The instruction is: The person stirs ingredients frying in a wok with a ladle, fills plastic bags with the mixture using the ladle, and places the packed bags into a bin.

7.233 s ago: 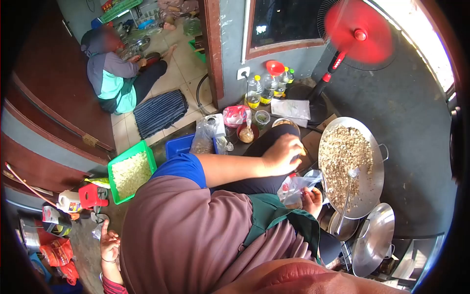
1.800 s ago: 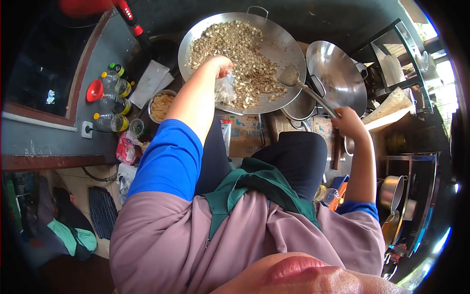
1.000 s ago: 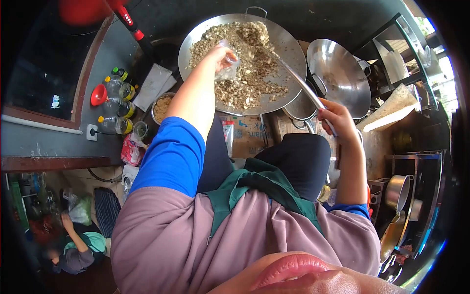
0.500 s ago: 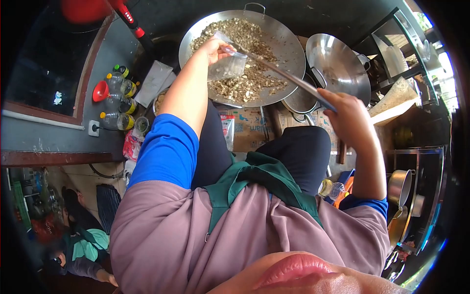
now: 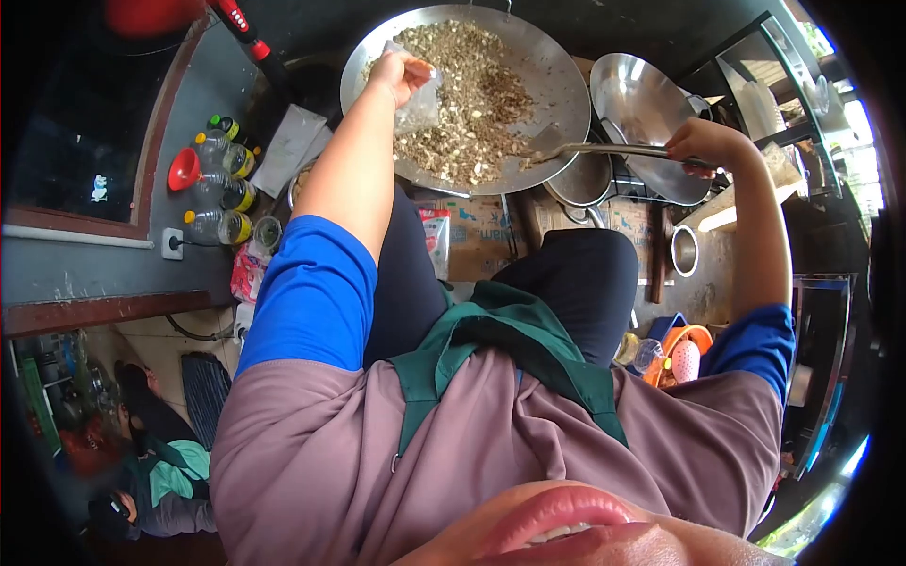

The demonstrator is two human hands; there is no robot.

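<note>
A wide metal wok (image 5: 557, 80) at the top holds a crumbly brown and cream food mix (image 5: 462, 85). Over its left part my left hand (image 5: 401, 75) pinches a clear plastic bag (image 5: 418, 108), which hangs above the mix. My right hand (image 5: 706, 146), at the right, is closed round the handle end of a long metal spatula (image 5: 618, 149). The spatula's blade rests at the wok's lower right, beside the food. How much the bag contains is hard to tell.
A second metal wok (image 5: 642, 94) stands right of the first, with a small pot (image 5: 580, 179) between them. Bottles (image 5: 219, 227) and a red funnel (image 5: 184, 170) line the left wall. A person (image 5: 175, 472) sits at the lower left. A shelf rack stands right.
My right hand has moved right and up, drawing the spatula from the middle of the mix to the wok's lower right. My left hand with the bag has shifted slightly left and up.
</note>
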